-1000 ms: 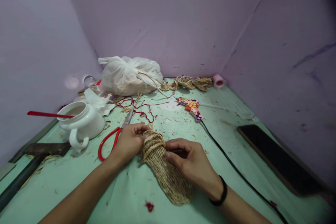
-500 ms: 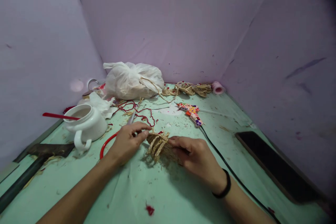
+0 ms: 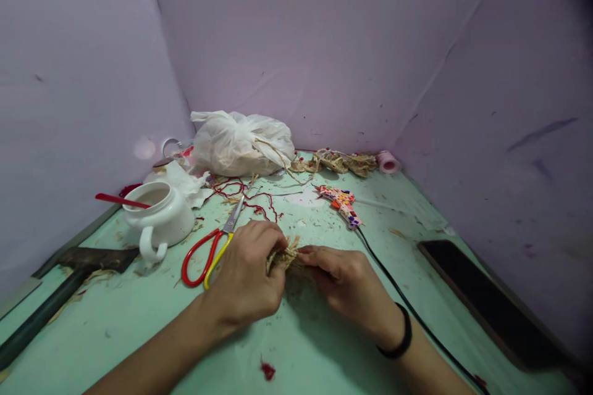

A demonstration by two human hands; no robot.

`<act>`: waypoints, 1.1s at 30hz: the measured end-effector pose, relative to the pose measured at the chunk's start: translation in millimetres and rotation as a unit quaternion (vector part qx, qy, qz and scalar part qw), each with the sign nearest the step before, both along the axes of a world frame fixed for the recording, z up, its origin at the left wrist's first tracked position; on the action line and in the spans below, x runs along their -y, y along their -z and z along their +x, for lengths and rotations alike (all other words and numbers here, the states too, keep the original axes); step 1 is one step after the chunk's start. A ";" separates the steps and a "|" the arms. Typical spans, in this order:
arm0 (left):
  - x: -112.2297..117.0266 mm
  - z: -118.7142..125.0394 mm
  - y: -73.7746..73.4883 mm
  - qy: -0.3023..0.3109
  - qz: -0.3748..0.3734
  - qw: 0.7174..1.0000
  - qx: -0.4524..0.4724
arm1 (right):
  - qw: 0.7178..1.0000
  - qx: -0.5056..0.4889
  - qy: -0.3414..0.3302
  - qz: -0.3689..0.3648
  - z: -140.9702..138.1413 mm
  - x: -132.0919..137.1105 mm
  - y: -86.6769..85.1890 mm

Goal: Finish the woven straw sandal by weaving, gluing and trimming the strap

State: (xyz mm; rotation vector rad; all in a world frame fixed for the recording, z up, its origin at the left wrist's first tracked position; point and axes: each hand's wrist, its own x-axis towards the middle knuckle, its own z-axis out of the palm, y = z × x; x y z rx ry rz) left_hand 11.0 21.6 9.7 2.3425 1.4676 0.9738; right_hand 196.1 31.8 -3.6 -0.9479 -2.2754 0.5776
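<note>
Between my two hands is a small bundle of braided straw-coloured fibre [image 3: 291, 253], mostly covered by my fingers. My left hand [image 3: 252, 268] wraps round its left side, thumb below and fingers above. From the right, my right hand [image 3: 340, 274] pinches its edge with thumb and fingertips; a black band circles that wrist. Scissors [image 3: 215, 250] with one red and one yellow handle lie just left of my left hand, their blades pointing away. Red yarn [image 3: 262, 197] trails loosely beyond the scissors.
At left stand a white pot [image 3: 162, 222] with a red stick and a hammer-like tool [image 3: 88, 265]. A patterned glue gun [image 3: 341, 202] trails its black cord past my right arm. A phone [image 3: 482, 296] lies right; a white plastic bag [image 3: 241, 145] and braided pieces [image 3: 343, 162] sit behind.
My left hand has moved right and closed round the straw bundle's left side, uncovering the scissors. My right hand keeps its pinch. The whole view has shifted slightly.
</note>
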 end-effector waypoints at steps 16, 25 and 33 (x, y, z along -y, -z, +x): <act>-3.1 -0.1 1.6 0.020 0.054 0.997 -0.048 | 0.998 0.003 0.035 0.049 -1.2 3.4 4.9; -1.4 6.4 8.0 -0.040 0.059 0.997 -0.033 | 0.998 0.000 0.043 0.050 -1.7 5.1 1.6; 6.3 7.0 -0.8 -0.013 0.192 0.980 -0.045 | 0.999 -0.015 0.043 0.027 -0.4 4.7 5.7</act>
